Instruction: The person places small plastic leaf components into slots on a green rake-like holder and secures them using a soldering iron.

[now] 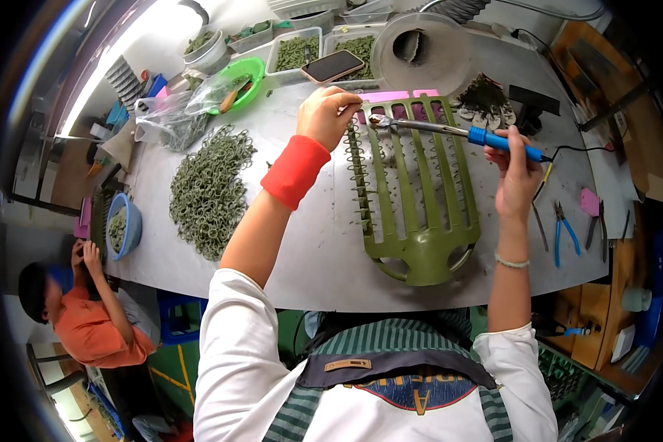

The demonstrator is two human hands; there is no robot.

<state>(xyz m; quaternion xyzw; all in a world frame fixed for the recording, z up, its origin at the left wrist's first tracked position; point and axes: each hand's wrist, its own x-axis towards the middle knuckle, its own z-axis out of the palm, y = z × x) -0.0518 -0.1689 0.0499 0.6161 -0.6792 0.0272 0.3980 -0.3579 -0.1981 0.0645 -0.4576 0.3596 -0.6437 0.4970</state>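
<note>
Head view: one left hand [323, 119], mine, red wristband [295, 172] at the wrist, thumb and fingers drawn together at the far left corner of a green slotted frame [422, 252]; I cannot tell whether anything is pinched between them. One right hand [517, 177], mine, curled round a blue-handled tool [486, 137], its metal tip just right of my left fingertips, over the frame; contact not discernible. The frame lies on the metal table [302, 272], between my hands and extending nearer to me than both. Row of green rings [358, 173]: along the frame's left edge, below my left fingertips. Heap of loose green rings [212, 193]: left of my left forearm. Phone [332, 67]: beyond my left hand. Blue-handled pliers [560, 234]: right of my right hand, nearer me.
</note>
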